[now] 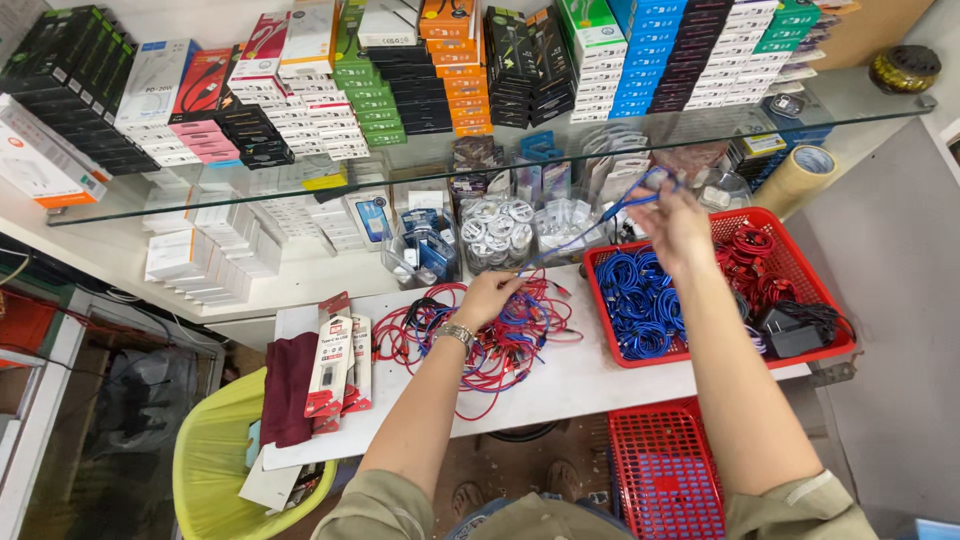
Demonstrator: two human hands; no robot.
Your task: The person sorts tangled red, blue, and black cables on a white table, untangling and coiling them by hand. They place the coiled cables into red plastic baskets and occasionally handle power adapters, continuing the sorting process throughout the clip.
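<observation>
Nearest the camera, a second red basket [663, 470] is sitting on the floor beneath the white table [590, 385], and a yellow-green chair [205, 470] is standing at lower left with a maroon cloth [288, 385] and several flat red-and-white retail packs [335, 365] lying at the table's left end. On the tabletop, the left hand [487, 298], with a metal watch [455, 333] on its wrist, is resting palm down on a loose tangle of red and blue cables [500, 335]; its fingers are curling into the pile, though whether they are actually pinching a strand is hard to tell from this angle. To the right, a red mesh tray [815, 290] is lying on the table, holding coiled blue cables [635, 305] in its left part, coiled red cables [755, 260] in its far right part, and a black charger [795, 330] at its near right corner. Above the tray, the right hand [672, 222] is being held up in the air, its fingertips pressed together on a blue cable [610, 212]; that cable is running down and to the left from the raised hand toward the pile under the left hand. Behind the hands, clear tubs of small bagged coils [497, 232] are standing against the wall. Farther back, a glass shelf [850, 100] is carrying rows of stacked coloured boxes [450, 70], a roll of tape [800, 175] is lying under its right end, and a dark jar [905, 68] is standing on its far right corner.
</observation>
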